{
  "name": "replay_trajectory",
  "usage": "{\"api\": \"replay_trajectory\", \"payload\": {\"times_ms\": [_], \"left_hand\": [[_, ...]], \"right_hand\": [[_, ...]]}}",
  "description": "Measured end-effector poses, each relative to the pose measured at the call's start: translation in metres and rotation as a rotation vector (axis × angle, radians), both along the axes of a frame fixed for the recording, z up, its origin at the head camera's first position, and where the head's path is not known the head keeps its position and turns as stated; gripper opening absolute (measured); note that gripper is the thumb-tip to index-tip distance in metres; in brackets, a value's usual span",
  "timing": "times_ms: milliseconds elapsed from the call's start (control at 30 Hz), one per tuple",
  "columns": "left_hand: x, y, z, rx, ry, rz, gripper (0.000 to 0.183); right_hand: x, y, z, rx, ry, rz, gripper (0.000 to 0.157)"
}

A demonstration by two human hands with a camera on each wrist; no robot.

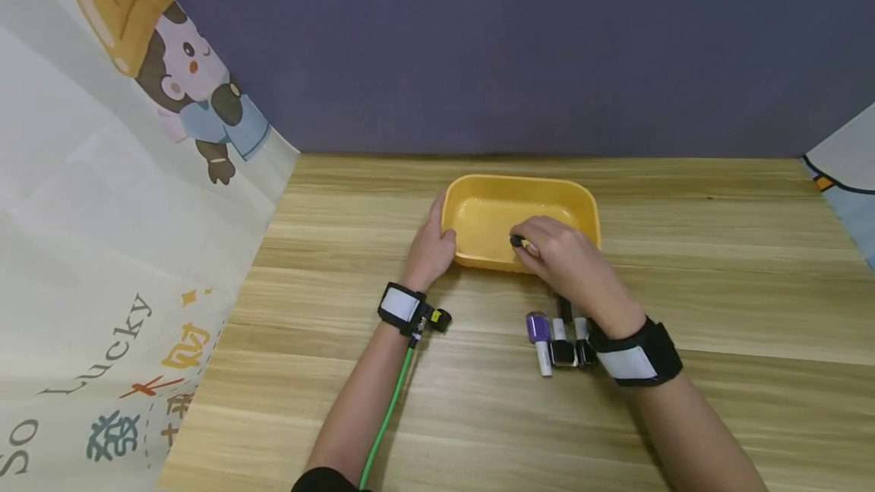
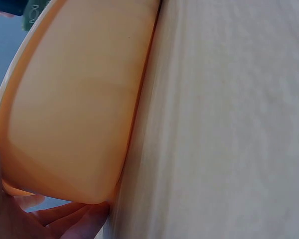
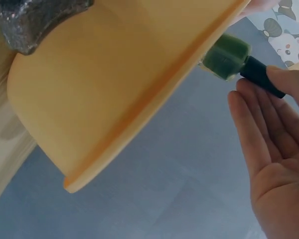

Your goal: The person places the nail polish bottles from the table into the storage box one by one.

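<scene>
A yellow plastic basin [image 1: 481, 215] stands on the wooden table. My left hand [image 1: 432, 250] grips its left end, thumb by the rim and fingers against the outer wall [image 2: 70, 109]. Over the basin's front part, my right hand [image 1: 570, 260] pinches a green nail polish bottle [image 3: 227, 56] by its dark cap [image 3: 261, 75]. The bottle is tilted, its glass end toward the basin. In the head view the hand hides most of the bottle.
In front of the basin lie a purple nail polish bottle [image 1: 538, 326] and dark bottles with white caps [image 1: 562, 352], partly under my right wrist. A black cap [image 1: 563, 308] shows beside them. A dark blue panel [image 1: 519, 52] borders the table's back; a printed curtain [image 1: 137, 249] hangs left.
</scene>
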State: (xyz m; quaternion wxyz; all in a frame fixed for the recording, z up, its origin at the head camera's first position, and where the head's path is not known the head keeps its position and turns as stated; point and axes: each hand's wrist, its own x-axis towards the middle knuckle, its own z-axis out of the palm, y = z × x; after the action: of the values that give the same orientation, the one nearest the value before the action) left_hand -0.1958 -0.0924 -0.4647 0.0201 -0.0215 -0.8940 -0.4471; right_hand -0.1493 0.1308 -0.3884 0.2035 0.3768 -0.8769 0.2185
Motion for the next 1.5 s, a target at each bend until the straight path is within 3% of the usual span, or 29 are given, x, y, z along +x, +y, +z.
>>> {"api": "replay_trajectory", "payload": {"times_ms": [767, 1500], "left_hand": [[-0.001, 0.001, -0.001, -0.008, 0.006, 0.005, 0.068], [-0.001, 0.000, -0.001, -0.003, 0.005, 0.003, 0.069]], "right_hand": [[-0.005, 0.006, -0.005, 0.060, -0.115, -0.081, 0.012], [-0.005, 0.012, -0.006, 0.141, -0.136, -0.178, 0.018]]}}
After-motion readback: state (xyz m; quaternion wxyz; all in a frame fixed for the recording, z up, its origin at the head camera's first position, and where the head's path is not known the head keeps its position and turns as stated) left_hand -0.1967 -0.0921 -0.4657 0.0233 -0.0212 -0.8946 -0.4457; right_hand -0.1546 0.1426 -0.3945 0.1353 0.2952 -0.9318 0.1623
